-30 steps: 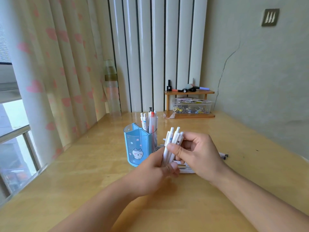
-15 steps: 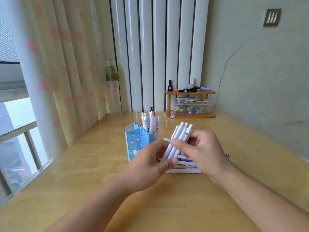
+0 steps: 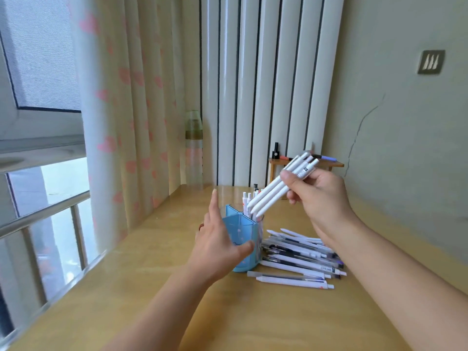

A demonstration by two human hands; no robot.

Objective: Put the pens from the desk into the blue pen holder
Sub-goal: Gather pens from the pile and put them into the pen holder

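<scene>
- The wooden desk (image 3: pixel 253 312) fills the lower half of the view, with a heart-print curtain (image 3: pixel 126 110) at 10 o'clock and white vertical blinds (image 3: pixel 266 84) at 12 o'clock.
- The blue pen holder (image 3: pixel 249 229) stands upright near the middle of the desk. Its rear clear compartment holds several white pens (image 3: pixel 247 198) standing on end; whether the front blue compartments hold anything cannot be told.
- The left hand (image 3: pixel 217 247) rests against the holder's near-left side, thumb across the front wall and index finger pointing up, fingers spread wide, gripping nothing firmly.
- The right hand (image 3: pixel 321 196), at 1 o'clock from the holder, pinches a bundle of white pens (image 3: pixel 276 188) tilted down to the left, tips just above the holder's rim. One carries a small dark label, too small to read.
- A loose pile of pens (image 3: pixel 301 257) lies on the desk at 3 o'clock, just beside the holder.
- A small wooden shelf (image 3: pixel 329 164) at the back carries markers.
</scene>
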